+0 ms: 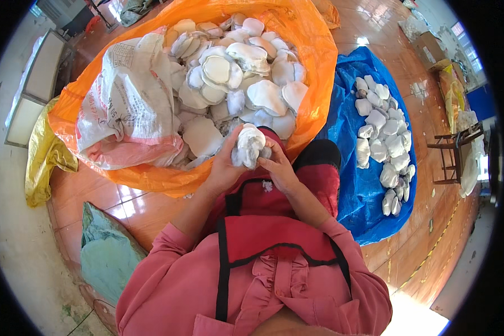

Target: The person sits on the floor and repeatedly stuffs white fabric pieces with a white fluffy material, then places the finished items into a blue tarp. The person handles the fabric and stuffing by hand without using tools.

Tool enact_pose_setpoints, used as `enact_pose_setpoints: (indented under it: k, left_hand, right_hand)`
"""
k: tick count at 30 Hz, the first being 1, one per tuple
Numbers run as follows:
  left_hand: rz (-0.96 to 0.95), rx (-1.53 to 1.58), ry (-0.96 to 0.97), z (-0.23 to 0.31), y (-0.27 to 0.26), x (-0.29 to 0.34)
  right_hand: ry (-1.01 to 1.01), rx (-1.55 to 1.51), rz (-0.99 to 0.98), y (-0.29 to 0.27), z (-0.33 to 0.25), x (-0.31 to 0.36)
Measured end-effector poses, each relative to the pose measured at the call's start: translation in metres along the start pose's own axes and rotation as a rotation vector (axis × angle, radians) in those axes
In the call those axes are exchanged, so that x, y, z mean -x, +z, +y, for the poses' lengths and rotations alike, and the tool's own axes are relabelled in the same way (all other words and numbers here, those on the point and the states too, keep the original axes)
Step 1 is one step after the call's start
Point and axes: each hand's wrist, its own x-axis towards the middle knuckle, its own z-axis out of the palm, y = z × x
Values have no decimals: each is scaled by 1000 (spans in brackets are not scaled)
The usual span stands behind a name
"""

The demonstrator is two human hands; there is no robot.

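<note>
My left hand (225, 169) grips the left side of a bunched bundle of soft white and grey pads (248, 144), held above my lap. On its right side, the fingers of my right hand (279, 169) close on its lower edge. Just beyond my hands, a large heap of loose, flat, roundish white pads (218, 70) fills a spread orange sheet (319, 59); their exact kind is unclear. To my right, smaller rounded white bundles (395, 147) lie piled on a blue sheet (350, 196).
A white printed woven sack (126, 101) lies over the heap's left side. Yellow sacking (43, 159) and a green sack (109, 252) rest on the tiled floor at left. A wooden stool (453, 151) and a cardboard box (429, 50) stand at far right. My red apron (285, 238) covers my lap.
</note>
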Motion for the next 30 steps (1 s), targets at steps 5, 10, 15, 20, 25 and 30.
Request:
enact_pose_setpoints:
  k: [5,10,15,20,25,30]
  left_hand:
    - [167,-571,284,5,-4,-1]
    - [207,-891,226,14,-2,7]
    - [185,-874,148,20,-2,10]
    - [214,-552,41,14,-3,15]
    - [199,-170,-145,18,-4,21]
    - [286,-214,-74,7,7,32]
  right_hand:
    - [-35,35,-73,-3,-19,2]
    - [-56,320,-174,0,-33,5]
    - [-131,669,-257,-6,-29,0]
    - [-124,745,-270,0,-32,-1]
    - [-111,863,-240,10,-37,-5]
    - [-144,825,-163,12,-25,-9]
